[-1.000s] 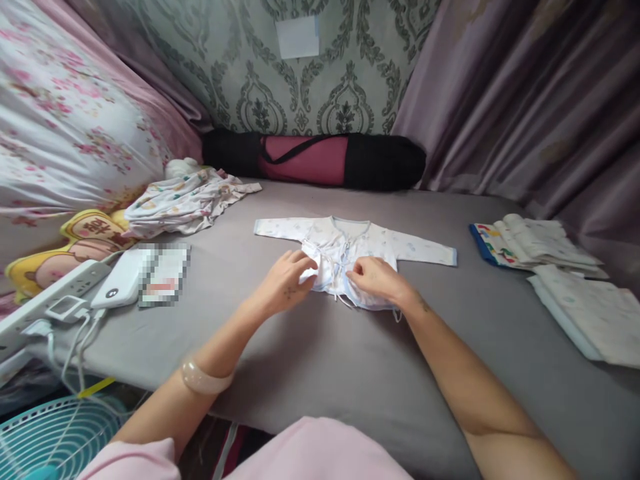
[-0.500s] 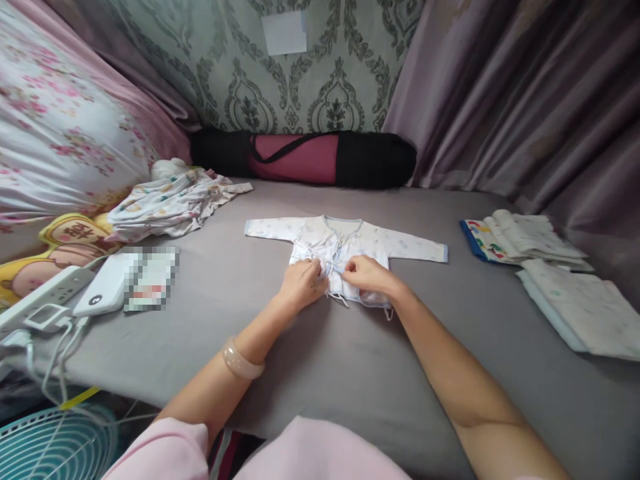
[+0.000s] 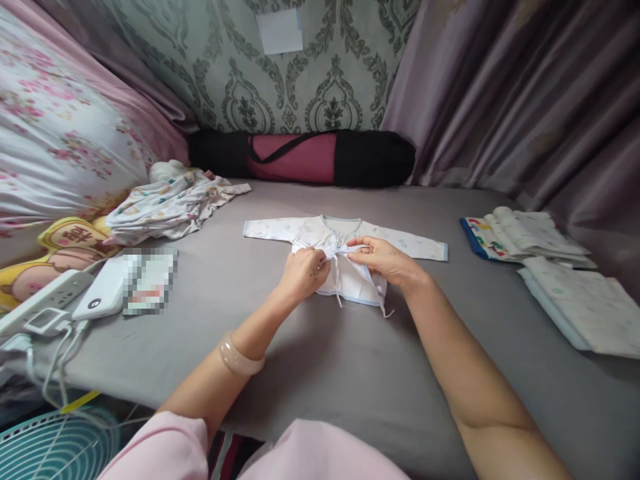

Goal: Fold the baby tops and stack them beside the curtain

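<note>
A small white baby shirt (image 3: 350, 283) with pale blue trim and thin ties lies spread on the grey bed, neckline away from me and both sleeves stretched out sideways. My left hand (image 3: 306, 270) is closed at the middle of the front, its fingertips pinching what looks like a tie. Slightly higher and to the right, my right hand (image 3: 385, 259) pinches a tie or fold of the front between thumb and fingers. Between the hands the cloth is gathered, and one loose tie hangs down. Exactly what sits in each pinch is partly hidden.
Folded baby clothes (image 3: 585, 307) lie at the right, and a rumpled patterned garment (image 3: 165, 207) at the left. A power strip (image 3: 55, 297), a white power bank (image 3: 103, 287) and cables sit near the left edge. A long black and maroon bag (image 3: 295, 157) lies along the wall.
My right hand has moved up and slightly right, with its fingers more extended. My left hand has shifted slightly upward. More of the shirt's lower front now shows.
</note>
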Tool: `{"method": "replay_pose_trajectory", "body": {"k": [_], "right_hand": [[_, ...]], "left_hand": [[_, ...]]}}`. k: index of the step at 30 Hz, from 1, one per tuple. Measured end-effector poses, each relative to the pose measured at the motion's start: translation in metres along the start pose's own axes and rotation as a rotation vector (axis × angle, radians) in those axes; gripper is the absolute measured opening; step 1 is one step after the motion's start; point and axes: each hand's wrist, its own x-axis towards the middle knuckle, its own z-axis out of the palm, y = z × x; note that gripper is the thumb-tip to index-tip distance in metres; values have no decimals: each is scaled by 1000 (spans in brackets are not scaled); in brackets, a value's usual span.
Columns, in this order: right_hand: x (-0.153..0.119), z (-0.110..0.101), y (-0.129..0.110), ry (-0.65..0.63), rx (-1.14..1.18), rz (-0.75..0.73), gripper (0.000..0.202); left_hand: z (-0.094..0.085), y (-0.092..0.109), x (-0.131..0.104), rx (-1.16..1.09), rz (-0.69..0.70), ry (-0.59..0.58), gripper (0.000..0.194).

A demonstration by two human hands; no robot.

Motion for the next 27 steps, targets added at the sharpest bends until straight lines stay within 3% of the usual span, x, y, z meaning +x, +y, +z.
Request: {"method": "replay_pose_trajectory", "body": {"k": [3,8,14,18,23,27], "right_hand": [[-5,1,-7,18,-48,-51,30],[-5,8,-8,111,-142,-106,24],[2,14,4,75,-155,-162,27],[2,16,5,67,-179,-164,28],[2,16,5,84,-184,-171,29],[5,18,7,97,-184,-179,28]], "left_hand": [[3,9,6,-68,-22,-53,23],[25,17,10,-162,-64,-122,21],[36,15,2,-339,-60,-212,19],[36,15,-3,-337,-9,-171,15],[40,18,-2,-453,-87,-67,19],[38,19,-3,-549,-77,-94,22]]}}
